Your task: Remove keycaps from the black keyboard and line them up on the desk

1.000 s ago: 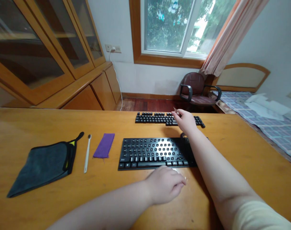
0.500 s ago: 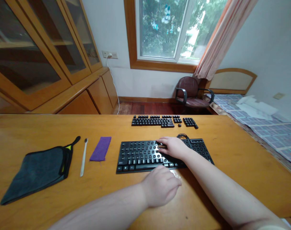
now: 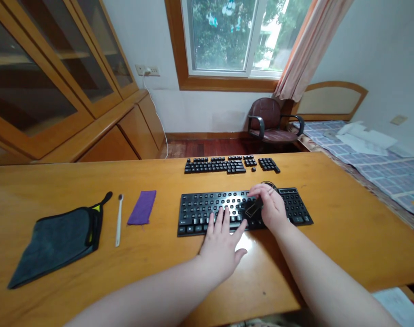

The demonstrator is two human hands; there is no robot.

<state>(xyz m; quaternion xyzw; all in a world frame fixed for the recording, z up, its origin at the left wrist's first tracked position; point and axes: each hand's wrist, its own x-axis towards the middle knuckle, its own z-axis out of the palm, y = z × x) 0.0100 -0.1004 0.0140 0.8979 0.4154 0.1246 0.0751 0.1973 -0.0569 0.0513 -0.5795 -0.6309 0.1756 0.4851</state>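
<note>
A black keyboard [image 3: 207,200] lies on the wooden desk, most of its left part bare of keycaps, with a bottom row and spacebar still fitted. My left hand [image 3: 222,250] is spread flat, its fingertips on the keyboard's front edge. Above the middle-right of the keyboard, my right hand [image 3: 273,206] has its fingers curled round a small dark tool with a thin wire-like loop, apparently a keycap puller [image 3: 252,210]. Its upper end is hidden in the hand. Behind the keyboard, loose black keycaps [image 3: 215,166] are laid out in keyboard order.
To the left are a purple cloth [image 3: 142,208], a white toothbrush [image 3: 118,222] and a folded grey cloth [image 3: 62,240] with black edging. A coiled cable [image 3: 270,184] sits behind the keyboard. Beyond the desk stand a chair [image 3: 266,118] and a bed [image 3: 356,145].
The keyboard has slid to the right. My left hand has opened from a loose curl and reached onto the keyboard. My right hand has moved right and turned more upright, showing the puller.
</note>
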